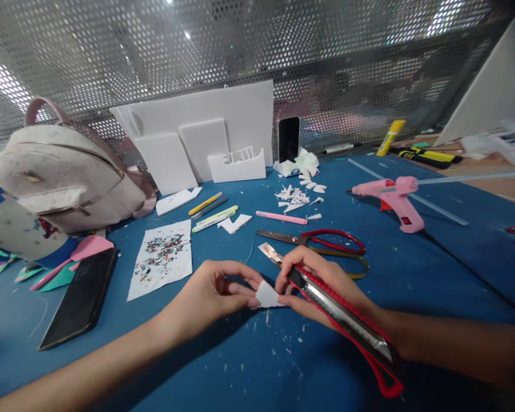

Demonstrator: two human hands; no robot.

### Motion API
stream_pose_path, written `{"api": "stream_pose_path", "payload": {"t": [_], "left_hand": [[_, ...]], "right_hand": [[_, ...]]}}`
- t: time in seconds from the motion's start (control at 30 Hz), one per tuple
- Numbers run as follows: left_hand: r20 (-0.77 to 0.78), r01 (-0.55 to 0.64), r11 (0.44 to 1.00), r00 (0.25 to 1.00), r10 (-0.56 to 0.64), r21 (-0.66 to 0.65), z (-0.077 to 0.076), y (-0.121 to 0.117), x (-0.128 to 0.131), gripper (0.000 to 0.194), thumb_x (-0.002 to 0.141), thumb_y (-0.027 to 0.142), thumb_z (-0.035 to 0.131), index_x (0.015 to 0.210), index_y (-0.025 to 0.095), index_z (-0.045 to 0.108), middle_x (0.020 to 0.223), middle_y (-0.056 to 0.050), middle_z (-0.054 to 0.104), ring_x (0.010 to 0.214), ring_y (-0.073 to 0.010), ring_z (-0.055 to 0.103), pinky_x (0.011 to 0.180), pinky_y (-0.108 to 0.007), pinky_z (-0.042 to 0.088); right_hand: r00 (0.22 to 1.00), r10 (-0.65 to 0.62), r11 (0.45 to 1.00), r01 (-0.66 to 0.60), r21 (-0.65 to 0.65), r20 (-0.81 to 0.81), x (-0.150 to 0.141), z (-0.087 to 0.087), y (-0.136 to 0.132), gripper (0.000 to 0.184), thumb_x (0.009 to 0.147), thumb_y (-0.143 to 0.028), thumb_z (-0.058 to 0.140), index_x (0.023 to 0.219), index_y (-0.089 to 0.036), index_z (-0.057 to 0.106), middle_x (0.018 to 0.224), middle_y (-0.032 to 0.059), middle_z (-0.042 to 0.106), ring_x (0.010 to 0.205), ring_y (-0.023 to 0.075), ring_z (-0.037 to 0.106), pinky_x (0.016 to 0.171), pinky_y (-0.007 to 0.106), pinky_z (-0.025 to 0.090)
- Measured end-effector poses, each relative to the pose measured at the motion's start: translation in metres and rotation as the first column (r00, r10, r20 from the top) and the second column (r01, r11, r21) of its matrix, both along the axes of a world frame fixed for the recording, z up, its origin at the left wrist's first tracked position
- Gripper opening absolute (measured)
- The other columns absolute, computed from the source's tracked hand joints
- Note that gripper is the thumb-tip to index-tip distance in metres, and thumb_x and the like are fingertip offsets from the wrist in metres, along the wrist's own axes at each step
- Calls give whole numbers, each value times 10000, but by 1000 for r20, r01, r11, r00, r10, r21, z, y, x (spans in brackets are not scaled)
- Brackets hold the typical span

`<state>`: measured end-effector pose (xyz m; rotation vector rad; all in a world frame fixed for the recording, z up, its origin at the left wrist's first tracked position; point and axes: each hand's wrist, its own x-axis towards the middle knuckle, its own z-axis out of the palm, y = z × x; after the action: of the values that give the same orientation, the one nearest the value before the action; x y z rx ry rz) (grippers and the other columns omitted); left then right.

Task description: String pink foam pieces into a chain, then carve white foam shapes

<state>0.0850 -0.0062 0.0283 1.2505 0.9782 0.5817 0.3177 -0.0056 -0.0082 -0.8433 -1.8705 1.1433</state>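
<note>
My left hand (pixel 217 292) pinches a small white foam piece (pixel 266 296) low over the blue table (pixel 412 274). My right hand (pixel 321 283) grips a red utility knife (pixel 343 312) with its blade pushed out, pointing up and left, and its fingertips also touch the foam piece from the right. Both hands meet at the piece near the table's front centre.
Red-handled scissors (pixel 326 243) lie just behind my right hand. A pink glue gun (pixel 392 200) stands to the right. Foam boards (pixel 206 137), a phone (pixel 289 139), pens (pixel 212 214), a sheet of confetti (pixel 161 257), a dark tablet (pixel 83 297) and a backpack (pixel 64 171) fill the back and left.
</note>
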Motion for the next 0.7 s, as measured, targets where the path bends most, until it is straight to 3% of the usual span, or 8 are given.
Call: {"api": "stream_pose_path", "payload": {"t": [0.13,0.2,0.27,0.37,0.43,0.6,0.7], "left_hand": [[-60,-24,997,998,29,73,-1,4,-11,200,766,169,763,965,155,745,879,-47,793,787,-172,760,759,-286,589],[-167,-59,979,982,93,194,0,5,-20,172,793,192,748,960,153,747,850,-55,795,795,-189,764,788,-313,598],[-309,8,924,943,120,383,2,4,-27,146,838,211,726,976,170,753,873,-58,794,816,-193,756,814,-323,584],[-469,252,779,881,61,574,3,2,-31,105,875,209,712,968,195,760,938,-61,767,866,-196,714,799,-313,542],[-521,351,727,853,11,590,2,0,-31,42,870,188,723,898,193,753,946,-61,734,906,-202,678,801,-307,514],[-572,403,729,820,-20,553,-6,2,-30,86,904,142,669,863,192,725,927,-46,691,907,-192,634,811,-305,480],[-596,439,696,803,-20,568,-8,4,-29,119,924,128,622,860,188,703,914,-45,689,887,-194,619,803,-313,462]], "right_hand": [[999,-22,1000,22,5,-34,-1,-2,2,338,810,-160,758,1011,-237,499,875,-22,708,747,134,703,703,254,547],[999,-21,999,22,31,-28,-1,-3,2,333,812,-157,755,1015,-236,503,889,-17,708,749,136,700,699,256,548],[1000,-17,995,19,95,-20,0,-6,1,317,825,-130,728,1026,-239,509,915,-12,712,777,139,702,719,261,546],[1000,-6,974,8,227,-9,3,-10,-1,299,837,-92,684,1047,-237,528,948,3,709,814,147,699,747,271,534],[1000,-3,952,1,307,3,5,-11,-3,301,837,-88,679,1060,-238,544,972,11,700,818,148,689,743,271,523],[999,30,954,-33,297,16,8,-3,-8,230,885,-61,606,1031,-239,591,974,5,681,839,131,668,742,251,505],[999,54,947,-49,317,-6,9,0,-9,215,895,-69,612,1032,-233,595,972,14,683,855,142,664,750,261,505]]}}
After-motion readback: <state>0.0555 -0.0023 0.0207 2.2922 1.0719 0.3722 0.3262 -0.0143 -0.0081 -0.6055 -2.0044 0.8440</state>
